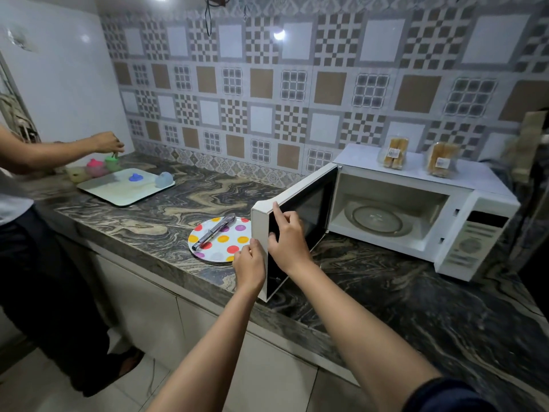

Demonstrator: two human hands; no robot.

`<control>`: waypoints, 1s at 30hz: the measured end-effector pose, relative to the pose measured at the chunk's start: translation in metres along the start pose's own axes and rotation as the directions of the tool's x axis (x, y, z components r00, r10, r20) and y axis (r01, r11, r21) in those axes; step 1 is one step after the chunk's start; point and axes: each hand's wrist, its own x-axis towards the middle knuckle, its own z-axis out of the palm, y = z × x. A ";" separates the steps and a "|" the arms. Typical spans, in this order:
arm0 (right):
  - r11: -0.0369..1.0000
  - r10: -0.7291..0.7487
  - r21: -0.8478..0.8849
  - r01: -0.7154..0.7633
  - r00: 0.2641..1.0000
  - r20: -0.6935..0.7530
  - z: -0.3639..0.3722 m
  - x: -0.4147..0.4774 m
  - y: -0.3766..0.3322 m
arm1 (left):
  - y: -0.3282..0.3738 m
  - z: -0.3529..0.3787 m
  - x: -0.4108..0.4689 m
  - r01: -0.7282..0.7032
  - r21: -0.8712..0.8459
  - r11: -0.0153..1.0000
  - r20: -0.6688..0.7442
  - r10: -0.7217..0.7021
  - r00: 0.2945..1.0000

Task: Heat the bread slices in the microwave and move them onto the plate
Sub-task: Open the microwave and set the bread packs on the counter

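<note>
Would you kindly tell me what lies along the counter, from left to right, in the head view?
tray → dotted plate → microwave door → glass turntable → control panel

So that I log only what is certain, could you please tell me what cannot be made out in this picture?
Head view:
- Microwave control panel: blurred, markings unreadable.
- Labels on the two bread packs: too small to read.
- Plate: its right part hidden by the microwave door and left hand.
- Brown thing at the right edge: blurred and cut off.
</note>
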 end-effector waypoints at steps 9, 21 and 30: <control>0.994 0.107 -0.026 -0.106 0.993 0.043 -0.087 -0.041 0.006 | 0.051 -0.020 -0.048 -0.103 0.032 0.994 -0.085 0.105 0.991; 0.938 0.313 -0.109 -0.329 0.939 -0.140 -0.236 -0.135 0.069 | 0.140 0.047 -0.142 -0.330 -0.024 0.944 0.104 0.331 0.938; 0.886 0.407 -0.111 -0.450 0.871 -0.275 -0.296 -0.120 0.122 | 0.194 0.117 -0.123 -0.391 -0.089 0.916 0.227 0.401 0.887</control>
